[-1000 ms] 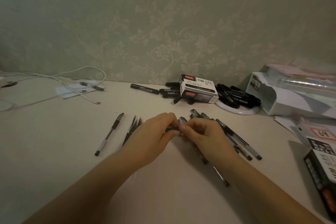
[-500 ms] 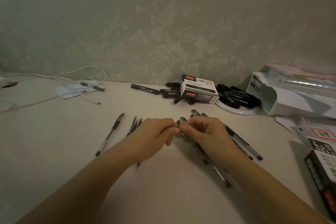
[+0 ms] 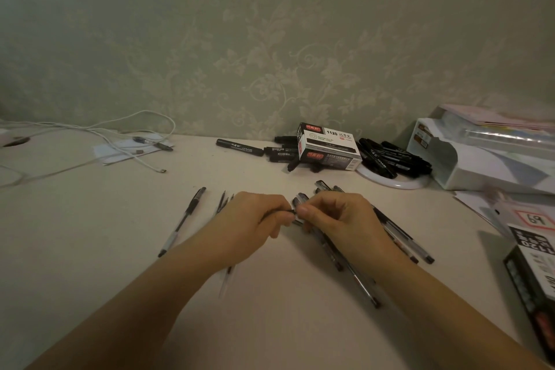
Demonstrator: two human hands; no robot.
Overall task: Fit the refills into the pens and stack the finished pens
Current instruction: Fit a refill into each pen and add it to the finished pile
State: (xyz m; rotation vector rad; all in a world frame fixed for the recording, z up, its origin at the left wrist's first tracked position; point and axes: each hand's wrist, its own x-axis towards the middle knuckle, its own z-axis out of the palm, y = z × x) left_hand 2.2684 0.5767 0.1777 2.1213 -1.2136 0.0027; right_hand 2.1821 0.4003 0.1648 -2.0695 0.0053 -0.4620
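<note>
Left hand: the left hand (image 3: 250, 227) hovers at the table's middle, fingers curled, pinching one end of a thin dark pen refill (image 3: 277, 213) between thumb and forefinger.
Right hand: the right hand (image 3: 338, 219) meets it fingertip to fingertip, fingers curled, pinching at the refill's right end; what else it holds is hidden.
Pens with clear barrels: a heap of clear-barrelled black-capped pens (image 3: 399, 242) lies under and right of the right hand, fanning toward the near right; the hand and wrist cover much of it.
Loose refills: a small bunch of thin dark refills (image 3: 223, 200) lies just left of the left hand, partly hidden by it.
Single pen: one black-grip pen (image 3: 183, 221) lies apart, further left.
Far side: a black-and-white cardboard marker box (image 3: 329, 147) stands near the wall among loose black markers (image 3: 240, 147); a white round dish (image 3: 393, 180) of markers sits to its right.
Right edge: a white plastic tray (image 3: 480, 165) and a black printed box (image 3: 534, 273).
Far left: white cables (image 3: 120, 129) over a paper sheet.
Surface: pale cream table (image 3: 90, 219).
</note>
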